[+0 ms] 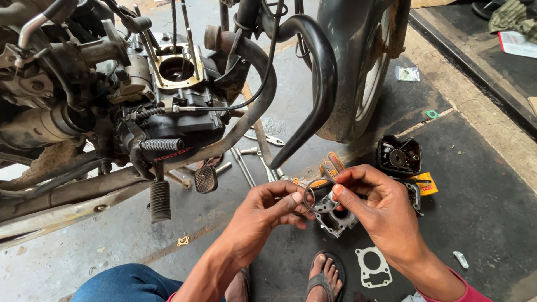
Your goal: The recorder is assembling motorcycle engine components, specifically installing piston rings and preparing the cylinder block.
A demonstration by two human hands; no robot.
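My left hand [267, 210] and my right hand [376, 206] meet in front of me, both pinching a thin metal ring [309, 196] between thumb and fingers. Just below the ring, a grey metal engine cylinder block [334, 218] lies on the floor. A motorcycle engine [168, 106] with its top removed and an open round bore [176, 68] with long studs stands at the upper left, well away from both hands.
A curved black crash guard [319, 72] and the front wheel [363, 61] rise ahead. Spanners [267, 138], an orange-handled tool [330, 166], a black engine part [398, 156], a yellow box [426, 183] and a white gasket [373, 267] lie on the floor. My sandalled foot [323, 277] is below.
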